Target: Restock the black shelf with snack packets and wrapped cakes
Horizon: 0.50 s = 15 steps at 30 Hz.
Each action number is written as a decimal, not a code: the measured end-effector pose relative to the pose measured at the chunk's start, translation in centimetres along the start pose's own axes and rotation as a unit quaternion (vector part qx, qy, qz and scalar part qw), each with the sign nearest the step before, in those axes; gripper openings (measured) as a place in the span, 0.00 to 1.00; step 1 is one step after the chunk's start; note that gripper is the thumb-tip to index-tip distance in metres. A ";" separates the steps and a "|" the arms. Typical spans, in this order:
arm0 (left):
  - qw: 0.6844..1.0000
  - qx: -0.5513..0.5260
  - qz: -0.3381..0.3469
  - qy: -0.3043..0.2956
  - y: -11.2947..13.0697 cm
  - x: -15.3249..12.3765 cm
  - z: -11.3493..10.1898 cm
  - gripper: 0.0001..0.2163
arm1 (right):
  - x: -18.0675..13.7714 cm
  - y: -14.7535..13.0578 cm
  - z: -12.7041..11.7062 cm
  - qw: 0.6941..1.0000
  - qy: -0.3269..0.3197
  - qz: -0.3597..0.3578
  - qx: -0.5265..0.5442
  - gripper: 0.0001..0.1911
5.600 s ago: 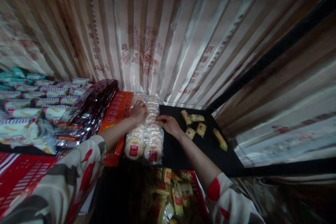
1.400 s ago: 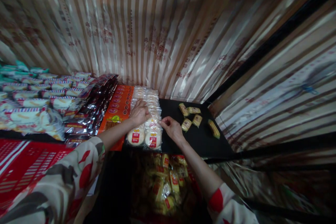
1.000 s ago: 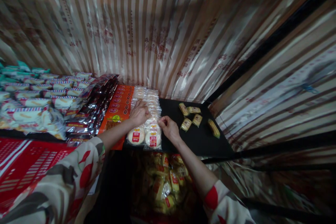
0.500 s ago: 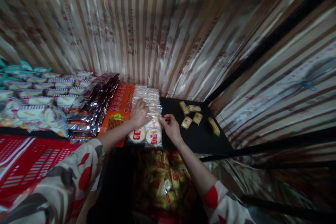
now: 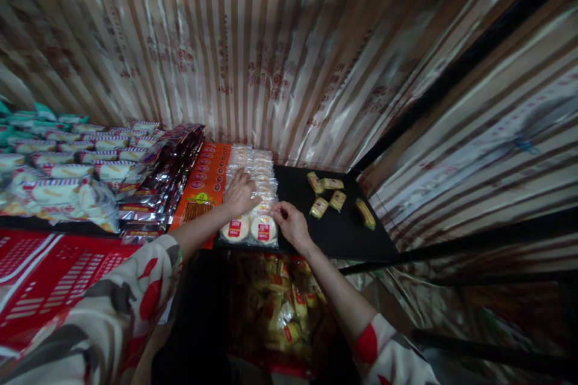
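Two rows of clear packets of round white crackers (image 5: 264,230) with red labels lie on the black shelf (image 5: 295,240). My left hand (image 5: 240,192) rests over the left row, fingers stretched out and lying on the packets, with nothing visibly gripped. At the right row's outer edge, my right hand (image 5: 292,225) has thumb and forefinger pinched at the edge of a cracker packet near the front. The left hand covers some of the packets in the middle of the rows.
An orange printed pack (image 5: 205,177) adjoins the crackers, with dark red foil packs (image 5: 174,174) and white wrapped snacks (image 5: 67,171) farther left. Several small yellow packets (image 5: 337,199) lie on the right. Below sit more yellow packets (image 5: 289,313) and a red basket (image 5: 58,283).
My right hand has slid slightly nearer along the edge of the right row, and its fingertips now reach a little over the packets. My left hand stays almost still.
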<state>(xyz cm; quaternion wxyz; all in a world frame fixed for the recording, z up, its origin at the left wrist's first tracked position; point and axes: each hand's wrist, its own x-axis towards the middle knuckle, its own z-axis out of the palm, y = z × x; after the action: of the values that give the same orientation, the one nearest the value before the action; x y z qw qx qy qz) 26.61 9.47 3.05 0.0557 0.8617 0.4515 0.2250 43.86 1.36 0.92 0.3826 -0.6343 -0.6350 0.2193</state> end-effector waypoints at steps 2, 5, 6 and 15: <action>1.000 -0.010 -0.004 0.004 0.0 0.0 -0.2 0.12 | 0.3 -0.1 0.1 1.000 0.012 -0.002 -0.017 0.09; 0.999 -0.015 0.017 0.035 0.5 -0.8 -1.0 0.13 | 0.4 -0.1 0.4 0.999 0.021 -0.013 -0.030 0.07; 0.998 -0.015 0.032 0.053 0.9 -1.4 -1.3 0.13 | 0.4 -0.1 0.5 0.999 0.026 -0.016 -0.031 0.07; 0.991 0.003 0.088 0.102 6.5 -13.2 2.0 0.11 | -0.3 -0.1 1.4 0.996 0.081 -0.017 -0.038 0.08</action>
<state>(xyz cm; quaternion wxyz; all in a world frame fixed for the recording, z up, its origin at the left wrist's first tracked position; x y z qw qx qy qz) 25.93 -4.69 -1.25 -0.0134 0.8705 0.3782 0.3147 42.70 1.35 0.03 0.4125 -0.6532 -0.6202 0.1364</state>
